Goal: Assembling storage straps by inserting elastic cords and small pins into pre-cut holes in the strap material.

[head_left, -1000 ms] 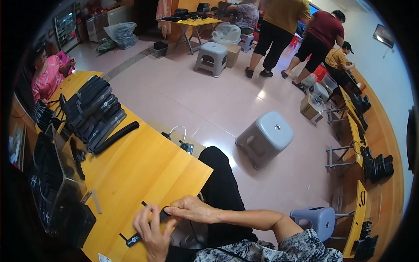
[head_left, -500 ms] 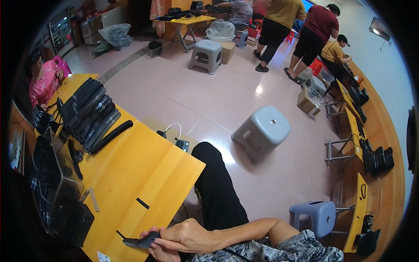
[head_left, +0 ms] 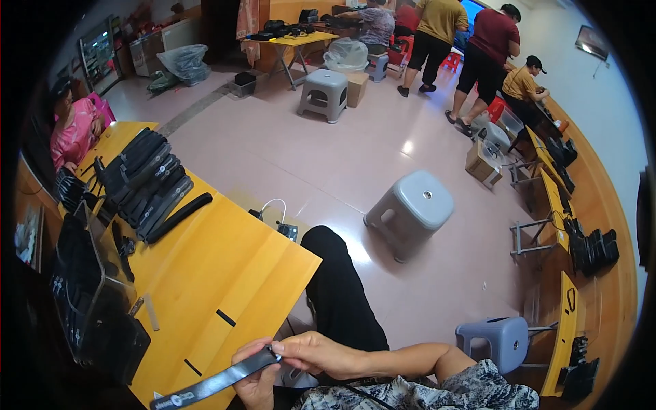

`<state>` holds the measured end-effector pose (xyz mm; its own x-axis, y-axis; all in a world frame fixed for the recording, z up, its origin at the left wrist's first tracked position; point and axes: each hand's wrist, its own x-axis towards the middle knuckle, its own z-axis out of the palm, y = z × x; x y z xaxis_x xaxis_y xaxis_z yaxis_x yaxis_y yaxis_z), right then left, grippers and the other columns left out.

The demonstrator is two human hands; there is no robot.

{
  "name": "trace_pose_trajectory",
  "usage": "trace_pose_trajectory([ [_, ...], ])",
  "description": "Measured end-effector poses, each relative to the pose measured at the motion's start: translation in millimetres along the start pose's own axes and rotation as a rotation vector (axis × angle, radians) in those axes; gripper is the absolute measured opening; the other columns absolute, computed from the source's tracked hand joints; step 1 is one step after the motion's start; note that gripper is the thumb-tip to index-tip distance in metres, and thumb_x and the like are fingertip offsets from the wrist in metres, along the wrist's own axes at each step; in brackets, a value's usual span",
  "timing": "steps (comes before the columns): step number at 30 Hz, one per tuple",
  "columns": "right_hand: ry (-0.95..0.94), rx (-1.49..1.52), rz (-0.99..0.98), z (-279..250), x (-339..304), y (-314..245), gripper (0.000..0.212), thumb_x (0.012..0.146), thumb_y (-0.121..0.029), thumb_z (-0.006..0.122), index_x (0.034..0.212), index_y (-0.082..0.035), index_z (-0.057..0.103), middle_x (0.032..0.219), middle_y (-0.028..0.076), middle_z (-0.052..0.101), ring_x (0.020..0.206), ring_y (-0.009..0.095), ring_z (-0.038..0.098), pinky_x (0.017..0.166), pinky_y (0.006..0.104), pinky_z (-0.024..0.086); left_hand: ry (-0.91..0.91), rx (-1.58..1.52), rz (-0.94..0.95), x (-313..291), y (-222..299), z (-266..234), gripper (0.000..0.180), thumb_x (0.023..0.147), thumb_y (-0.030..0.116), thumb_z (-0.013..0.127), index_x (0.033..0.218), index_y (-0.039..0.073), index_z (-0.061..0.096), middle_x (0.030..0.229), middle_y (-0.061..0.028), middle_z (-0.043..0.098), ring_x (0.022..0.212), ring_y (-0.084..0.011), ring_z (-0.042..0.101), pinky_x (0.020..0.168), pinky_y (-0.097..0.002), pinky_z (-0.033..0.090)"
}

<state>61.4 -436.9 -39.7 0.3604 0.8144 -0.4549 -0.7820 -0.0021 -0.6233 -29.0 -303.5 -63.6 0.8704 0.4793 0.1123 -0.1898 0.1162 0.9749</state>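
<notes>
A long, flat black strap (head_left: 212, 384) with a pale printed mark stretches over the near edge of the yellow table (head_left: 239, 266). My left hand (head_left: 254, 383) grips it close to its upper end, thumb and fingers on either side. At that same end, the fingertips of my right hand (head_left: 311, 352) are pinched together; a small shiny bit shows beside them. Two short black strips lie on the tabletop beyond my hands, one farther off (head_left: 225, 318) and one closer (head_left: 193, 367).
Stacked black straps (head_left: 147, 184) fill the table's far left, beside a clear bin (head_left: 102, 287) of black pieces. A grey stool (head_left: 413, 205) stands right of my knee, and another stool (head_left: 495, 342) is nearer. Across the table sits a person in pink (head_left: 75, 133); others stand farther back.
The strap, earlier seen short and curved between my fingers, now extends long toward the lower left with its printed face showing. My right hand has shifted slightly right, onto the strap's end.
</notes>
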Motion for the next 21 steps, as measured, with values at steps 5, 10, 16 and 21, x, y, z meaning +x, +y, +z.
trace_pose_trajectory([
  [5, -0.015, -0.063, -0.056, -18, 2, 3, 0.046, 0.096, -0.041, 0.051, 0.063, -0.010, 0.052, 0.052, -0.007, 0.033, 0.044, 0.004, 0.023, 0.041, 0.0213, 0.017, -0.039, -0.005, -0.112, 0, -6, 10, 0.037, 0.081, 0.008, 0.071, 0.112, -0.001, 0.052, 0.111, -0.0127, 0.056, 0.104, -0.0187, 0.054, 0.095, -0.0309, 0.042],
  [10, 0.021, -0.428, -0.389, -10, 10, -7, 0.040, 0.098, -0.036, 0.049, 0.081, -0.004, 0.065, 0.054, -0.005, 0.038, 0.052, 0.005, 0.033, 0.045, 0.0243, 0.027, 0.042, 0.033, -0.157, 2, -11, 11, 0.043, 0.082, 0.012, 0.072, 0.116, -0.002, 0.050, 0.109, -0.0099, 0.054, 0.101, -0.0174, 0.054, 0.094, -0.0303, 0.042],
  [16, 0.014, -0.569, -0.424, -17, 16, -2, 0.045, 0.098, -0.039, 0.048, 0.072, -0.004, 0.059, 0.053, -0.004, 0.039, 0.051, 0.005, 0.032, 0.046, 0.0246, 0.027, 0.015, 0.071, -0.119, 2, -3, 3, 0.048, 0.081, 0.014, 0.073, 0.119, -0.002, 0.049, 0.108, -0.0085, 0.054, 0.101, -0.0171, 0.054, 0.094, -0.0279, 0.040],
  [21, -0.021, -0.420, -0.283, -19, 20, -5, 0.052, 0.098, -0.044, 0.047, 0.061, -0.007, 0.050, 0.053, -0.005, 0.039, 0.051, 0.004, 0.032, 0.046, 0.0233, 0.025, 0.092, -0.093, -0.112, 2, -12, 3, 0.039, 0.084, 0.010, 0.070, 0.115, -0.003, 0.050, 0.105, -0.0110, 0.057, 0.099, -0.0171, 0.055, 0.094, -0.0282, 0.041],
])
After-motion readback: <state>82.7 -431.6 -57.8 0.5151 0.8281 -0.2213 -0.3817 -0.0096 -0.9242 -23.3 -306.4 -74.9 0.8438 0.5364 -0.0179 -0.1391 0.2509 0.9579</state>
